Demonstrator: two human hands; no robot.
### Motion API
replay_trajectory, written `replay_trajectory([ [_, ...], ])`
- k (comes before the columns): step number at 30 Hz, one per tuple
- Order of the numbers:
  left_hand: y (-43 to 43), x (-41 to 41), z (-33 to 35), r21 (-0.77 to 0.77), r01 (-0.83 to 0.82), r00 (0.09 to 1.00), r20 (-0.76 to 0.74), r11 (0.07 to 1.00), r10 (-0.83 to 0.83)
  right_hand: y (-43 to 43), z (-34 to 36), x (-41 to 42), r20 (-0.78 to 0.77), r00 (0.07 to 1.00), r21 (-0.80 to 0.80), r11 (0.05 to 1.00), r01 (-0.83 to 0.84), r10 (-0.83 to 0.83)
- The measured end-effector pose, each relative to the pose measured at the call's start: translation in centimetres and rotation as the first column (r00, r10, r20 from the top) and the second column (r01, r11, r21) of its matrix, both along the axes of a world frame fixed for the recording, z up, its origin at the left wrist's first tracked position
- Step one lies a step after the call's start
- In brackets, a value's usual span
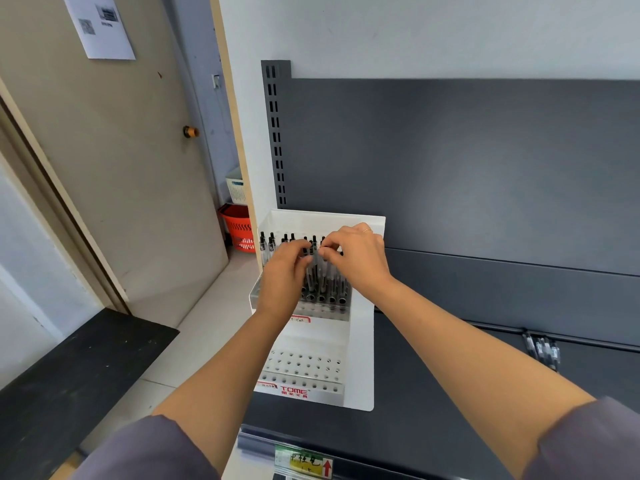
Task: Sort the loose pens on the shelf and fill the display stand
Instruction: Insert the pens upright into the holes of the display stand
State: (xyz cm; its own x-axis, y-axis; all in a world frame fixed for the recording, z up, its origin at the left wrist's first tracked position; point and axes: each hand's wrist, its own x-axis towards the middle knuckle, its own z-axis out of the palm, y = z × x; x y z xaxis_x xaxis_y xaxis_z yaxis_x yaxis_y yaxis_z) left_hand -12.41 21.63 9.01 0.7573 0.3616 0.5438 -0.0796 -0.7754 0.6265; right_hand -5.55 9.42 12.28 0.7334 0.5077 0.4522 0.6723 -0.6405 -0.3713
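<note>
A white tiered display stand (362, 341) sits at the left end of the dark grey shelf (433, 410). Its upper tiers hold several upright clear pens with black caps (270, 242); the lower front tier (304, 370) shows empty holes. My left hand (282, 271) grips a bunch of pens (320, 275) standing over the middle tier. My right hand (356, 254) pinches the top of one pen in that bunch. A small pile of loose pens (543, 351) lies on the shelf far to the right.
The shelf's back panel (467, 161) rises behind the stand. A price label strip (304, 462) runs along the shelf's front edge. To the left are a door (114, 168), an orange basket (239, 230) on the floor and a low black bench (69, 375).
</note>
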Motion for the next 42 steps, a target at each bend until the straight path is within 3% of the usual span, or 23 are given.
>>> replay_trajectory([
  [5, -0.4, 0.1, 0.5, -0.151, 0.029, 1.000, 0.001, 0.988, -0.030, 0.1, 0.1, -0.2, 0.040, 0.999, -0.048, 0.999, -0.011, 0.013],
  [9, 0.2, 0.1, 0.3, -0.092, 0.025, 0.999, -0.040, 0.995, -0.029, 0.6, 0.2, -0.3, 0.021, 1.000, -0.011, 1.000, 0.015, -0.015],
  [17, 0.5, 0.5, 0.4, 0.062, 0.031, 0.997, -0.067, 0.998, -0.027, 0.9, -0.2, 0.2, 0.092, 0.994, -0.086, 0.994, 0.072, -0.064],
  [24, 0.0, 0.5, 0.3, 0.022, 0.059, 0.998, 0.016, 0.998, -0.060, 0.2, -0.1, 0.6, 0.066, 0.998, 0.007, 1.000, -0.017, 0.016],
  [28, -1.9, 1.1, 1.1, 0.233, -0.014, 0.994, 0.110, 0.972, -0.012, -2.1, 0.0, 1.1, 0.119, 0.993, 0.076, 0.997, -0.020, 0.010],
  [32, -6.5, 2.4, 2.0, 0.399, 0.027, 0.986, 0.141, 0.917, -0.090, -7.2, -1.0, 2.4, 0.132, 0.991, 0.006, 1.000, 0.029, -0.029],
  [35, -10.9, 3.7, 1.3, 0.467, 0.147, 0.978, 0.064, 0.872, -0.200, -12.7, -2.4, 3.6, 0.084, 0.996, -0.082, 0.995, 0.050, -0.043],
  [42, -23.5, 7.8, -2.7, 0.371, 0.370, 0.928, -0.199, 0.851, -0.317, -27.8, -5.5, 6.9, -0.162, 0.974, -0.227, 0.967, 0.118, -0.157],
])
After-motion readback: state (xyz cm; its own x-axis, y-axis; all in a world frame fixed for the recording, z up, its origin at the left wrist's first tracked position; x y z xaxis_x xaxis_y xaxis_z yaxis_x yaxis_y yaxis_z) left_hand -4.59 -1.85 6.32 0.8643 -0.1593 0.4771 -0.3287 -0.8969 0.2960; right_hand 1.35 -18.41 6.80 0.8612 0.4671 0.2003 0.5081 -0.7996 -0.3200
